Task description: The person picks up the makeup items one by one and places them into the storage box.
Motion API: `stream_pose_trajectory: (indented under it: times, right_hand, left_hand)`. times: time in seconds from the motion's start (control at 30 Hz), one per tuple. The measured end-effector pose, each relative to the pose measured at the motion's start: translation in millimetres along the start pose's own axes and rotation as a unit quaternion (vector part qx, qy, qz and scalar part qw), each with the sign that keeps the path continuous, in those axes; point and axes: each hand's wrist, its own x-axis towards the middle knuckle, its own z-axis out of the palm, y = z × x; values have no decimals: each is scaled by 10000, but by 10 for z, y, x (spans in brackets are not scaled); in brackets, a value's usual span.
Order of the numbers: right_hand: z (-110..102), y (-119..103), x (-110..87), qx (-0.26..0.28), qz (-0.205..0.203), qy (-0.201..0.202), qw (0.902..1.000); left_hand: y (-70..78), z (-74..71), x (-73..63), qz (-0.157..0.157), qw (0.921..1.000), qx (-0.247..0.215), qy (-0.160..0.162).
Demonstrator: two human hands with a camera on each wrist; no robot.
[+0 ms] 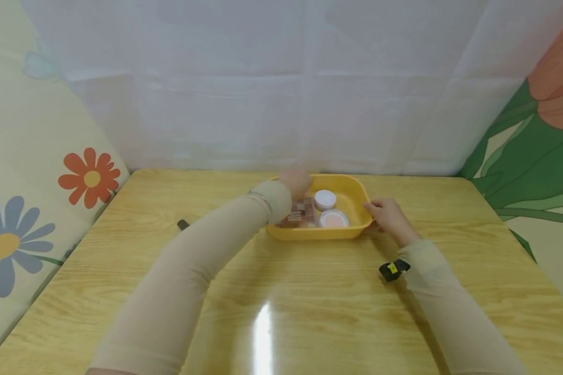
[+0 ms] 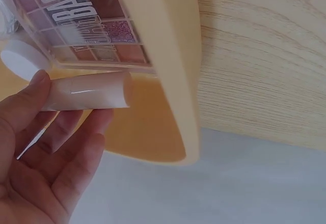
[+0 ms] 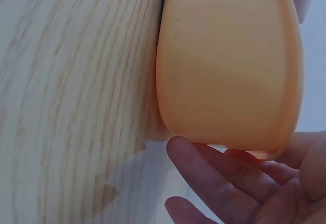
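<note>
In the left wrist view, my left hand (image 2: 56, 168) holds a pale beige cylindrical cosmetic tube (image 2: 89, 92) between thumb and fingers, over the inside of a yellow plastic basket (image 1: 316, 234). In the head view this hand is blurred at the basket's back left, and the tube is hidden. My right hand (image 1: 394, 219) grips the basket's right end, thumb at the rim and fingers (image 3: 204, 170) against the outer wall. Inside the basket lie an eyeshadow palette (image 1: 297, 214) with a clear lid, a white-lidded jar (image 1: 325, 199) and a round pinkish compact (image 1: 333, 220).
The basket stands near the far edge of a wood-grain table (image 1: 281, 276), close to a white cloth backdrop (image 1: 281, 104). A black wrist camera (image 1: 393, 270) juts from the right sleeve. A small dark object (image 1: 183, 225) shows beside the left sleeve. Flower-printed panels (image 1: 91, 179) flank the table.
</note>
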Motion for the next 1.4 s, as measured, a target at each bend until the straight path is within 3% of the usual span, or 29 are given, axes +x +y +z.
stream_pose_trajectory:
  times: [0.33, 0.5, 0.53, 0.6, 0.73, 0.8, 0.83, 0.9, 0.97, 1.07, 1.13, 1.23, 1.27, 1.3, 1.37, 1.4]
  right_hand:
    - [22, -24, -8, -24, 3, -22, 10000]
    - [38, -49, -8, -12, 33, 5, 10000]
    - [39, -50, -11, -13, 37, -2, 10000]
    - [40, -48, -10, -6, 43, 9, 10000]
    - [37, -33, -12, 0, 26, 22, 10000]
    - [39, -25, -8, 2, 27, 19, 10000]
    - [40, -23, -7, -3, 35, 16, 10000]
    - [43, -22, -9, -6, 50, 3, 10000]
    - [45, -19, -7, -9, 79, -15, 10000]
    - [43, -22, -9, 1, 76, -60, 10000]
    - [40, -22, -6, 9, 72, -83, 9999]
    - [39, -27, -11, 20, 36, -88, 10000]
    - [39, -25, -10, 20, 30, -80, 10000]
    - [38, -20, -7, 17, 26, -72, 10000]
    - [35, -15, -5, 1, 26, -60, 10000]
    - [33, -11, -3, -8, 30, -60, 10000]
  left_hand:
    - [9, 30, 56, 122, 9998, -10, -133]
    - [29, 29, 79, 180, 9991, 271, -254]
    - [-10, 162, 206, 177, 9991, 338, -191]
    - [-135, 592, 623, 106, 9991, 404, -40]
    - [-518, 1829, 1805, -67, 9973, 538, 489]
    - [-634, 2196, 2162, -174, 9968, 581, 522]
    - [-655, 2270, 2227, -240, 9966, 589, 523]
    - [-657, 2286, 2239, -361, 9971, 539, 400]
    - [-612, 2158, 2106, -438, 9974, 473, 334]
    - [-481, 1805, 1740, -415, 9978, 404, 324]
    - [-336, 1443, 1409, -427, 9981, 421, 115]
    - [-219, 1203, 1152, -377, 9981, 398, 281]
    - [-191, 1159, 1108, -391, 9980, 405, 299]
    - [-172, 1138, 1110, -479, 9982, 363, 92]
    - [-233, 1347, 1302, -507, 9982, 272, 185]
    - [-246, 1411, 1382, -564, 9980, 264, 72]
